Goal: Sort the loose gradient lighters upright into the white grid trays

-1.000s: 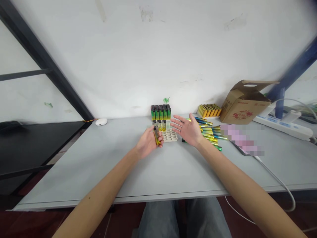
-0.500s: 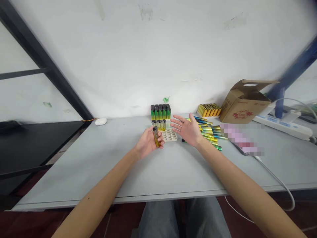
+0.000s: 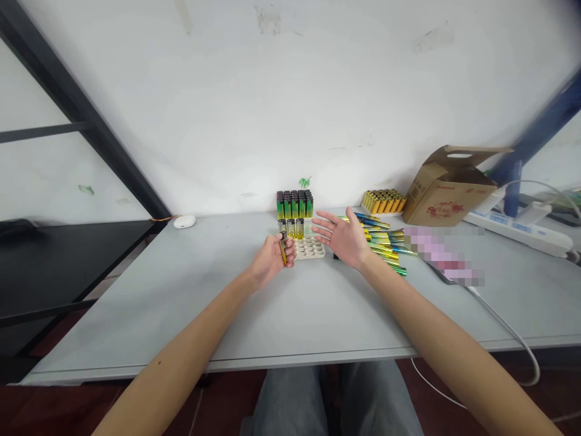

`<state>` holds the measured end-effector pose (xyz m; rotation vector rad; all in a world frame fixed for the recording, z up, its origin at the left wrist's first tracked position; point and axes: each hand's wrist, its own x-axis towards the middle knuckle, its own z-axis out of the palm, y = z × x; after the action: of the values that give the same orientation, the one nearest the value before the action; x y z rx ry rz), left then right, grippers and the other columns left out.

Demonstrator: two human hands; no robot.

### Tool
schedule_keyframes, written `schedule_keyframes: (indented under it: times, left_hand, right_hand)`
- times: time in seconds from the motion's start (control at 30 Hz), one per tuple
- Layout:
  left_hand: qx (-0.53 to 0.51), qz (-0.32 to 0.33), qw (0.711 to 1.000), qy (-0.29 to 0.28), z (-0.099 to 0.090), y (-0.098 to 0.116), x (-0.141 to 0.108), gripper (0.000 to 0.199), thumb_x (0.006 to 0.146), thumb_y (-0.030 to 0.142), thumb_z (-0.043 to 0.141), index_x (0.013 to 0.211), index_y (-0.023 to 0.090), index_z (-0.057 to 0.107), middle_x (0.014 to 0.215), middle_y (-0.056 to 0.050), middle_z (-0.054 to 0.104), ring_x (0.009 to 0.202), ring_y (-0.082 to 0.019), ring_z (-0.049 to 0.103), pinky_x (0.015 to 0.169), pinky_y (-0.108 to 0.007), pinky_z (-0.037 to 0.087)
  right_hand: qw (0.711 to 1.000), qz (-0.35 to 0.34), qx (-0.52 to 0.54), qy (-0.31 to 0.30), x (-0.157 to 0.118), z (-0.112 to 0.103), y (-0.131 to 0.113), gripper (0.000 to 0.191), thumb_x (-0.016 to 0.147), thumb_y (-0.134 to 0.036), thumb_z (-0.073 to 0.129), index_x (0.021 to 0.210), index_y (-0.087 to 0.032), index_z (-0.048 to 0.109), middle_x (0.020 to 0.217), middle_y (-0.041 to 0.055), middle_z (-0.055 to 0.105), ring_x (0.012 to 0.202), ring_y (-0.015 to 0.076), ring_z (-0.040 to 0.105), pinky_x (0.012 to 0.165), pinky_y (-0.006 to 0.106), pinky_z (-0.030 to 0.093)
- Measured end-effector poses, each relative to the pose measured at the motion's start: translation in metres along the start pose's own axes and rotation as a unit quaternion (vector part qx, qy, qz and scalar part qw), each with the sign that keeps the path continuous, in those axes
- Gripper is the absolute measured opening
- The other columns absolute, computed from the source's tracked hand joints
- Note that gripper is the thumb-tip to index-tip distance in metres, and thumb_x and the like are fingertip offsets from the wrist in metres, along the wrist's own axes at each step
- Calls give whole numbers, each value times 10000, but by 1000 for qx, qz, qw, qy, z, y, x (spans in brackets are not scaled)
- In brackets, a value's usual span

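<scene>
My left hand (image 3: 271,259) is closed around a yellow lighter with a dark top (image 3: 284,251), held upright and slightly tilted. My right hand (image 3: 342,236) is held palm up with its fingers spread and nothing in it. Between the hands lies a white tray with round holes (image 3: 313,248). Three clear-yellow lighters (image 3: 291,229) stand upright at its back left. Behind them is a block of green lighters with black tops (image 3: 295,206). Loose shiny yellow, green and blue sleeves (image 3: 385,238) lie beyond my right hand, which partly hides them.
A block of yellow-orange pieces (image 3: 384,202) stands near the wall beside an open cardboard box (image 3: 447,191). A blurred phone (image 3: 442,257) with a white cable and a power strip (image 3: 521,230) are at the right. A white earphone case (image 3: 184,221) lies at the left.
The fingers of my left hand have curled further round the lighter, and its angle has turned slightly. My right hand stays almost where it was.
</scene>
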<state>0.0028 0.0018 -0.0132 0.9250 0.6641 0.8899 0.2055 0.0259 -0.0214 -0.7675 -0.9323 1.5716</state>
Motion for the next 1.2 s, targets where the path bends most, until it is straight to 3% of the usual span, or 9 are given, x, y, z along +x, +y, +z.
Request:
schedule_keyframes:
  times: [0.23, 1.03, 1.2]
  left_hand:
    - [16, 10, 1000, 24, 6, -1, -3, 234, 871, 232, 266, 685, 177, 397, 644, 12, 327, 533, -111, 360, 504, -207, 360]
    - [95, -21, 995, -32, -2, -12, 2, 333, 935, 413, 246, 746, 188, 402, 626, 40, 318, 484, -88, 319, 447, -180, 294]
    - [98, -18, 994, -43, -3, -13, 2, 351, 918, 451, 270, 748, 186, 426, 632, 33, 341, 495, -95, 357, 469, -201, 342]
  right_hand:
    - [1000, 2, 17, -1, 0, 1, 0, 605, 876, -653, 266, 1039, -227, 663, 1088, 71, 659, 943, 212, 621, 799, 342, 489]
    - [1000, -3, 0, 4, -2, 2, -2, 580, 873, -647, 279, 1020, -229, 652, 1084, 68, 664, 955, 221, 624, 771, 343, 490]
    - [999, -14, -37, 11, -2, 1, -5, 622, 851, -691, 244, 1021, -246, 643, 1118, 71, 660, 1000, 239, 623, 795, 373, 495]
